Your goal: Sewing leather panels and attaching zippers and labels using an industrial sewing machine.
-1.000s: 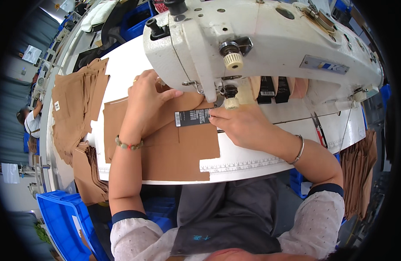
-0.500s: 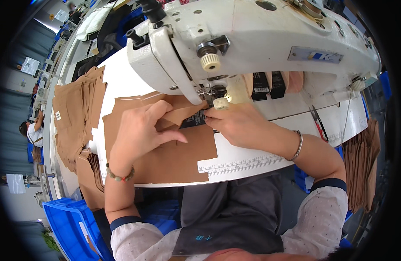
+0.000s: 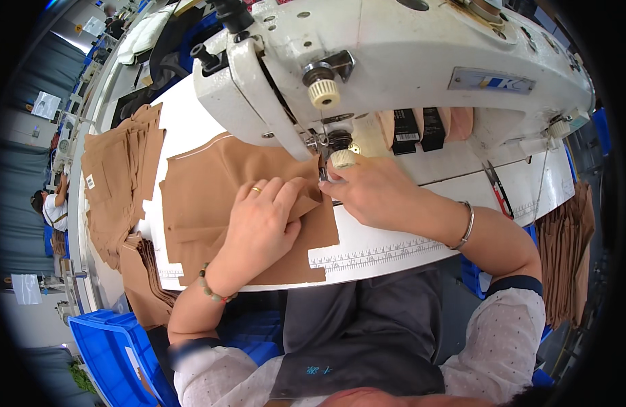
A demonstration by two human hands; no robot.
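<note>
Brown fabric pieces (image 3: 197,197), laid in layers, spread over the white table under the head of a white sewing machine (image 3: 401,57). My left hand (image 3: 262,220) rests on them with its fingers curled around a raised fold of the upper layer. Close by the needle and presser foot, my right hand (image 3: 374,193) is closed, thumb and forefinger pinching the fabric's right edge. The very tips of those fingers are partly hidden by a cream knob (image 3: 345,159) and the machine parts.
Stacks of brown pieces (image 3: 119,183) lie to the left; more brown fabric (image 3: 564,251) hangs at the right. Black labels (image 3: 406,132) and red-and-black thread snips (image 3: 497,190) lie right of the needle. A printed ruler (image 3: 381,256) runs along the front edge. A blue crate (image 3: 116,346) stands lower left.
My left hand has moved right and down, laying the lifted upper layer flatter and covering the black label beneath. My right hand stays by the presser foot.
</note>
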